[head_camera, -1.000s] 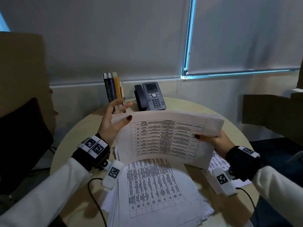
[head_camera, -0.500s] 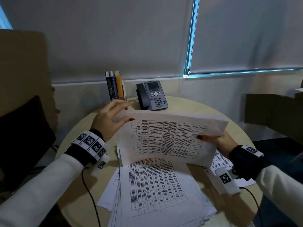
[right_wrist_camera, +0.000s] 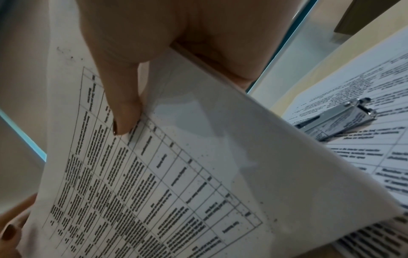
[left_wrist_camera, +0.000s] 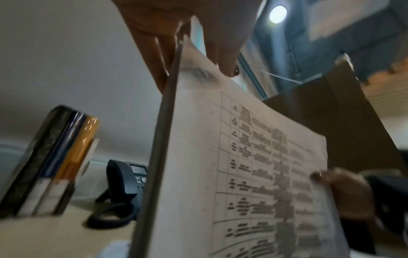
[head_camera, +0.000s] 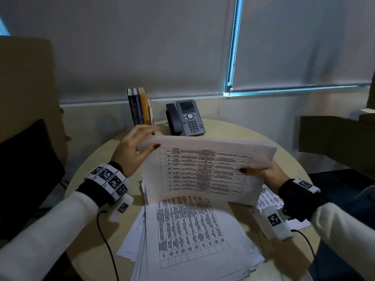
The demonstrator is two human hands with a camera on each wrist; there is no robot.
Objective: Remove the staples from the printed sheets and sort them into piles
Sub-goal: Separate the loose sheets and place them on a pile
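The round table (head_camera: pixel 233 130) is filling the lower centre of the head view. A loose pile of sheets (head_camera: pixel 192 236) is lying on it at bottom centre. Above it, a thick bundle of printed sheets (head_camera: pixel 203 171) is standing tilted. The left hand (head_camera: pixel 133 151) is pinching its upper left corner; the right hand (head_camera: pixel 265 175) is gripping its right edge, thumb in front. A metal staple remover (right_wrist_camera: pixel 335 120) is lying on papers at right.

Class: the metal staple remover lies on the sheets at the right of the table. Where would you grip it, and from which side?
Judging from the right wrist view, grip the staple remover across its long flat body, thumb on one long edge and fingers on the other, coming from above. It lies flat on the printed sheets, so only its top and edges are free. The right hand, nearest, is holding a bundle.
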